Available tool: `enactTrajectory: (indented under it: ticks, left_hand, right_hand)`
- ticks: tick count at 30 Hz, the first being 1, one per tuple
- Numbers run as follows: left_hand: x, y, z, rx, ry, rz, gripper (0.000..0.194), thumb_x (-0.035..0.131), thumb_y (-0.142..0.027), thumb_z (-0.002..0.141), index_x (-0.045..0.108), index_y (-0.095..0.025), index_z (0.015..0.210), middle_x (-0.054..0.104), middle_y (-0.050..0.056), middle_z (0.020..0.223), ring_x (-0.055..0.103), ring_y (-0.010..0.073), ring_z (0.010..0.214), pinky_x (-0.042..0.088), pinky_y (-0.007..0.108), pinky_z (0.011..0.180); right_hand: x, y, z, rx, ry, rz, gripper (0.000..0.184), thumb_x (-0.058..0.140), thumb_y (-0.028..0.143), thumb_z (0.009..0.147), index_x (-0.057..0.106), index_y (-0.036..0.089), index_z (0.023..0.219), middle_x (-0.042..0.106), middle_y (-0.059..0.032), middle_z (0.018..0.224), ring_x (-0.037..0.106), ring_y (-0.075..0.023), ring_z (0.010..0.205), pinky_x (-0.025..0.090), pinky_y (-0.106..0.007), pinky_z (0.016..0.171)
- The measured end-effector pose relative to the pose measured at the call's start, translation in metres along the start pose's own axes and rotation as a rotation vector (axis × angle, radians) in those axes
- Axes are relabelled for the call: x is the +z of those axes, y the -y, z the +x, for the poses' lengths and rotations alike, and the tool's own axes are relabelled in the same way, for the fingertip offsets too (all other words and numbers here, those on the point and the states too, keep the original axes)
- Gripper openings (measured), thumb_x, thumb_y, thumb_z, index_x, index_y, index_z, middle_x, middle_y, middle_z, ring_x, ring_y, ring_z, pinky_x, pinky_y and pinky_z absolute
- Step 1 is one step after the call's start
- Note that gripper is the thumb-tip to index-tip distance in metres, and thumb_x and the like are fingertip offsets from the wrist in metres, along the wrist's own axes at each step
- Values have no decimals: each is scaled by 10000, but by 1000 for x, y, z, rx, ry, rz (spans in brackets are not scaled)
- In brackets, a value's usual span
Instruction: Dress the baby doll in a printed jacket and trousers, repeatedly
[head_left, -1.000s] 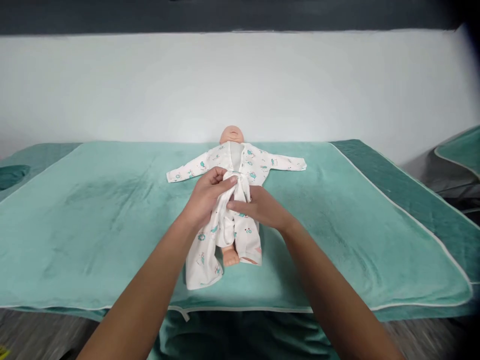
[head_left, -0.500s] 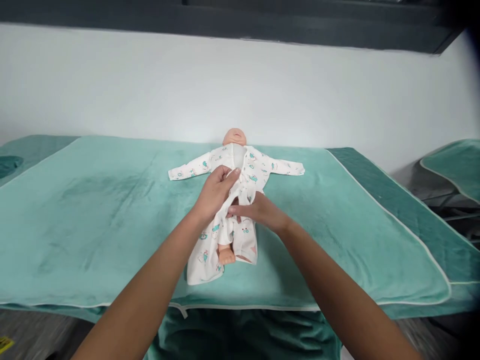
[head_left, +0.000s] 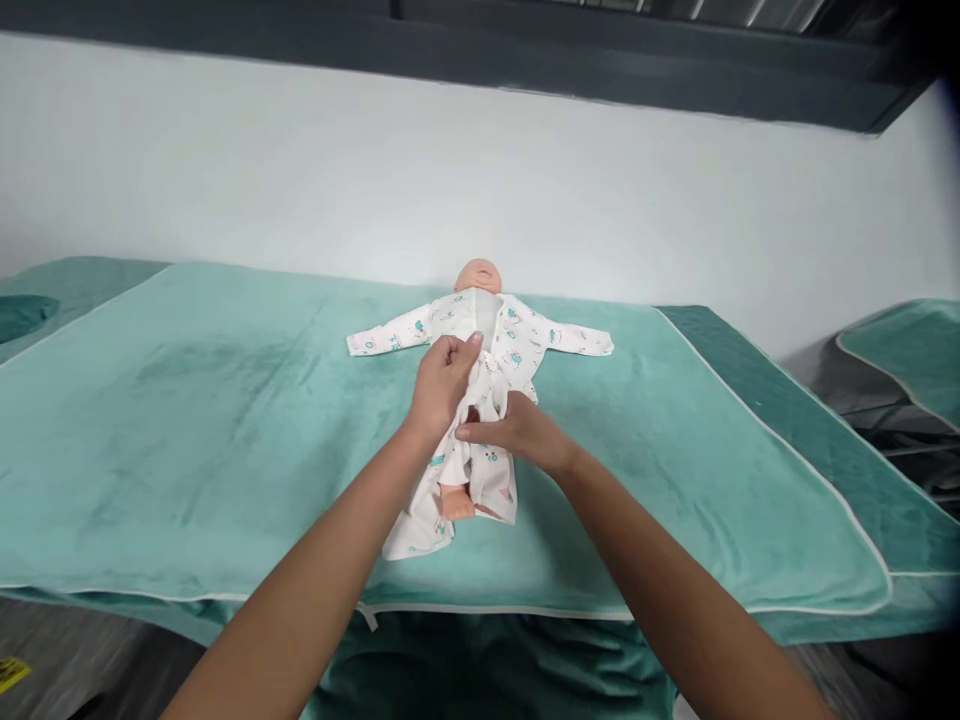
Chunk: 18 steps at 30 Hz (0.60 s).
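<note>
A baby doll (head_left: pixel 478 275) lies on its back, its head toward the wall. It wears a white printed romper (head_left: pixel 525 352) with both sleeves spread out sideways. The front of the romper gapes at the chest and between the legs, and one bare foot (head_left: pixel 456 502) shows. My left hand (head_left: pixel 444 380) pinches the romper's front edge at the belly, thumb and fingers closed on the cloth. Lower and to the right, my right hand (head_left: pixel 517 430) grips the cloth at the doll's upper leg, the thumb lying across the opening; its other fingers are partly hidden.
A green plush cover (head_left: pixel 225 430) with white piping spreads over the table. Behind it rises a white wall (head_left: pixel 300 180), with a dark ledge (head_left: pixel 450 60) above. Another green-covered surface (head_left: pixel 907 350) stands at the right.
The whole view has shifted slightly. Both hands stay on the romper in nearly the same places, and its left leg part is drawn a little inward.
</note>
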<state>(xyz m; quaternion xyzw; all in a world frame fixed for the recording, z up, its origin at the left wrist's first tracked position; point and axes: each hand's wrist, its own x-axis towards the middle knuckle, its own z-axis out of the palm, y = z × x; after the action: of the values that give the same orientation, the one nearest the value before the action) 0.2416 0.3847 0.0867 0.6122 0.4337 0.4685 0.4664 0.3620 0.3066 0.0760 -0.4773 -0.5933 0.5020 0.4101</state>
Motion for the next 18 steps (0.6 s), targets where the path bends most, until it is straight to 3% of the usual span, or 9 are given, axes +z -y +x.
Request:
enactTrajectory:
  ticks: [3,5,7,10,12,15,18]
  left_hand:
    - [9,2,2,74,-80,18,425,568,-510,887,396,-200,651,378,-44,628,369,110,620,323,251,593]
    - [4,1,2,86,-28,21,439,544,-528,896,398,-199,643,386,-39,632,380,114,624,325,254,592]
    - [-10,-1,2,36,172,25,451,541,-562,886,450,-194,641,425,-33,628,402,116,606,323,256,573]
    - [-34,-5,-1,-92,617,50,363,681,-540,794,640,-181,757,613,3,739,532,145,660,382,256,597]
    - [-42,-4,-4,-160,745,-30,331,773,-471,725,706,-181,869,697,35,872,614,182,758,444,265,669]
    - [-38,3,-9,-225,552,-337,350,749,-470,760,701,-184,957,724,55,932,653,195,814,488,281,737]
    - [-30,10,-12,-282,390,-512,407,711,-523,787,684,-169,984,732,74,928,660,190,784,506,292,736]
  right_hand:
    - [3,0,0,-19,29,68,379,804,405,719,699,201,1021,712,-25,978,645,-234,962,495,-359,846]
    - [0,-5,-1,1,-47,112,394,786,416,741,702,208,1065,718,-41,1031,645,-250,1009,499,-377,873]
    - [-5,-10,-1,11,-184,229,367,746,439,781,703,213,1067,720,-49,1050,651,-251,1004,505,-378,869]
    - [-13,-16,2,-33,-331,386,354,716,445,805,690,215,1072,715,-49,1070,652,-237,967,510,-347,828]
    - [-15,-17,5,-49,-334,368,378,711,458,805,686,209,1088,715,-52,1053,645,-237,961,505,-339,817]
    - [-14,-18,8,-42,-258,262,422,703,501,805,687,201,1102,718,-46,985,637,-235,933,495,-341,805]
    - [-16,-20,6,14,-94,125,434,759,500,754,704,177,1040,715,-38,929,632,-222,869,482,-324,759]
